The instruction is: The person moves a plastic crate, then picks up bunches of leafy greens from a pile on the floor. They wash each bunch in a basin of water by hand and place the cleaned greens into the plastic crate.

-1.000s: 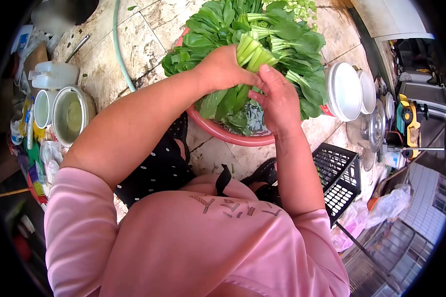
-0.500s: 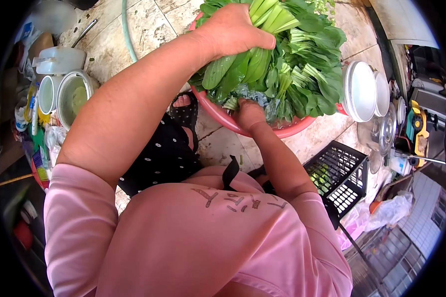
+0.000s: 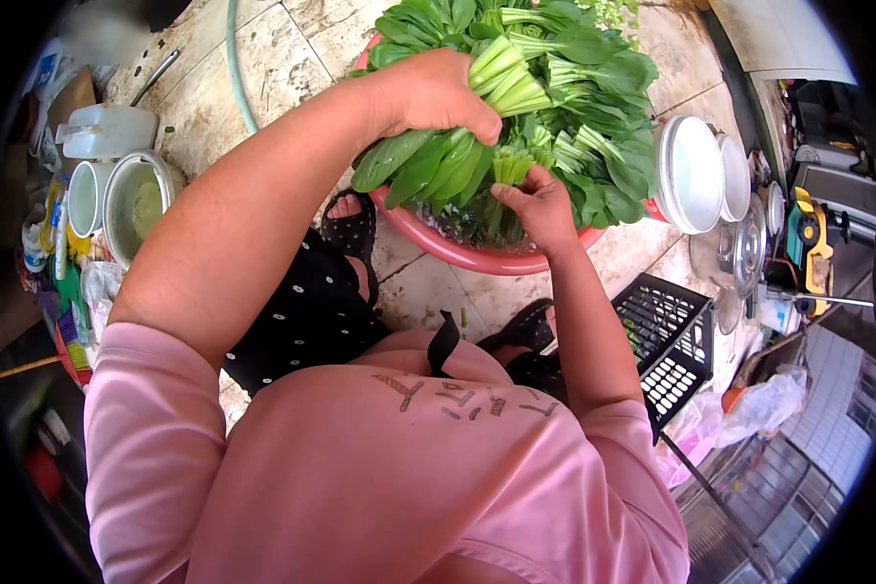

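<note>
The left hand point(image 3: 436, 92) wraps a thick bunch of greens point(image 3: 508, 80) near the cut ends, its thumb laid along the near side of the pale stalks; most of its other fingers are behind the bunch, so how tightly they close cannot be told. The right hand point(image 3: 547, 208) pinches a smaller bunch point(image 3: 512, 166) by its stalks between the thumb and the fingers beside it, with the lower part of that bunch down by the water point(image 3: 446, 222) inside the pink basin point(image 3: 475, 260). Both bunches are over the near part of the basin, the thick one to the left and the smaller one just beside it, while a large pile of greens point(image 3: 599, 83) fills the far side. Holding by the stalks looks like the sound choice, since the broad leaves would likely bruise or tear under a hard squeeze. The left grip probably needs to be firm enough that no stalk slides out, yet loose enough not to crush. Its leaves reach out over the basin's left rim, so keeping them above the bowl would spare them the dirty floor tiles point(image 3: 419, 297). For the right hand, a pinch that takes in every stalk at once seems best, with the cut ends kept level.
</note>
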A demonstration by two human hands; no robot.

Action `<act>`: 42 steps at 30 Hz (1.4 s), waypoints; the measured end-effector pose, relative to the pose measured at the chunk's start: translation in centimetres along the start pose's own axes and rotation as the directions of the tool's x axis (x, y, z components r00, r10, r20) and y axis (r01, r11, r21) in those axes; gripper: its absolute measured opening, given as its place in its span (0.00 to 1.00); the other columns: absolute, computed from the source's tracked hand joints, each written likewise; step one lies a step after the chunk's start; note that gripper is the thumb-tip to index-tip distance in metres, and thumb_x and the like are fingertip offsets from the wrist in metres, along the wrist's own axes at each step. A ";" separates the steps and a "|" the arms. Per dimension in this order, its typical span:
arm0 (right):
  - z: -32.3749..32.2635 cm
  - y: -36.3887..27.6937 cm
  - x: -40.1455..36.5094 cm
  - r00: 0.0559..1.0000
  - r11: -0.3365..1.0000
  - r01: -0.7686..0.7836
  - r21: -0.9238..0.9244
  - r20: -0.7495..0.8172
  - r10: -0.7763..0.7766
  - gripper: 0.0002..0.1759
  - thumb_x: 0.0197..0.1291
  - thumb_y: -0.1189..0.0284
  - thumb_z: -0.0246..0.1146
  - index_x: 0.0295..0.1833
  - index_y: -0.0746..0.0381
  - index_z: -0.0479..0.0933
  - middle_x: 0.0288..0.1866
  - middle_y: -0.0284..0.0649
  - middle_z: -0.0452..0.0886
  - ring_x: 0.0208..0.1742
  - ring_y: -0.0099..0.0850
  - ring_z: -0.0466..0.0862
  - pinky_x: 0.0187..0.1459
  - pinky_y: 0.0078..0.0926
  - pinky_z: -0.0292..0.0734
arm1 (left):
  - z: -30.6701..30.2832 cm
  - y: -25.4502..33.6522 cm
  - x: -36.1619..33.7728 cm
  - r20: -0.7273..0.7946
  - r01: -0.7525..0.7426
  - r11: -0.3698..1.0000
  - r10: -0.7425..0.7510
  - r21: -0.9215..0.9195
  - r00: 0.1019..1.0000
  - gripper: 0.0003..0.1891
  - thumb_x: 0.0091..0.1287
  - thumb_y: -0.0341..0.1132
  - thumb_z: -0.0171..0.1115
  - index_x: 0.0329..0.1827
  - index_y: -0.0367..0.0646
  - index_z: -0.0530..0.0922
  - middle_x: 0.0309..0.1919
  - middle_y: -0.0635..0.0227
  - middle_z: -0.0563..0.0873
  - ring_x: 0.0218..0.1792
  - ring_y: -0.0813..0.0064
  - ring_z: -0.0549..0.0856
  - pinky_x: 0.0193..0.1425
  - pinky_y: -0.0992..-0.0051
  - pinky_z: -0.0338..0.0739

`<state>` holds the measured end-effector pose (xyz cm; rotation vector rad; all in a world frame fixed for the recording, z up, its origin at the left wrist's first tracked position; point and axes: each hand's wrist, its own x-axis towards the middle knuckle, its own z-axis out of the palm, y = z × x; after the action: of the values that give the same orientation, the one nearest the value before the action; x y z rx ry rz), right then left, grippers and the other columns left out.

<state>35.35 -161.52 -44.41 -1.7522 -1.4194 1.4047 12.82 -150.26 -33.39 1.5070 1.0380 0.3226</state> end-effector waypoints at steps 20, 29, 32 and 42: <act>-3.2 -11.9 -2.5 1.000 0.767 -0.019 0.642 0.021 0.006 0.18 0.59 0.73 0.61 0.55 0.64 0.75 0.45 0.35 0.81 0.43 0.23 0.79 0.42 0.20 0.73 | 1.3 0.5 0.0 0.018 -0.120 0.938 0.133 -0.324 0.991 0.25 0.53 0.26 0.73 0.56 0.39 0.78 0.47 0.66 0.85 0.47 0.76 0.84 0.56 0.73 0.79; -2.4 3.6 1.5 0.907 0.946 -0.274 -0.176 -0.375 0.193 0.24 0.54 0.63 0.67 0.54 0.64 0.78 0.41 0.44 0.85 0.42 0.39 0.85 0.49 0.33 0.79 | -0.6 1.9 -0.5 -0.111 -0.085 0.901 0.041 -0.426 0.993 0.21 0.55 0.27 0.71 0.54 0.36 0.80 0.42 0.62 0.87 0.41 0.73 0.86 0.49 0.71 0.83; -1.6 4.8 2.0 0.843 0.861 -0.373 -0.346 -0.515 0.158 0.24 0.53 0.60 0.67 0.52 0.64 0.78 0.46 0.48 0.84 0.47 0.45 0.83 0.52 0.36 0.77 | -0.5 2.0 -0.4 -0.115 -0.118 0.893 0.075 -0.434 0.990 0.22 0.55 0.27 0.71 0.54 0.36 0.79 0.43 0.62 0.86 0.41 0.73 0.86 0.49 0.71 0.83; -2.3 3.8 2.0 0.829 0.815 -0.455 -0.358 -0.504 0.242 0.23 0.52 0.59 0.70 0.48 0.62 0.76 0.46 0.50 0.83 0.49 0.47 0.82 0.51 0.42 0.77 | -0.4 1.6 0.0 -0.080 -0.168 0.919 0.149 -0.356 0.986 0.23 0.54 0.28 0.71 0.54 0.36 0.79 0.43 0.63 0.86 0.42 0.73 0.86 0.50 0.72 0.82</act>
<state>38.90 -160.51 -47.54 -2.5666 -1.2752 0.7545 13.21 -149.81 -31.83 1.2530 0.8422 0.6357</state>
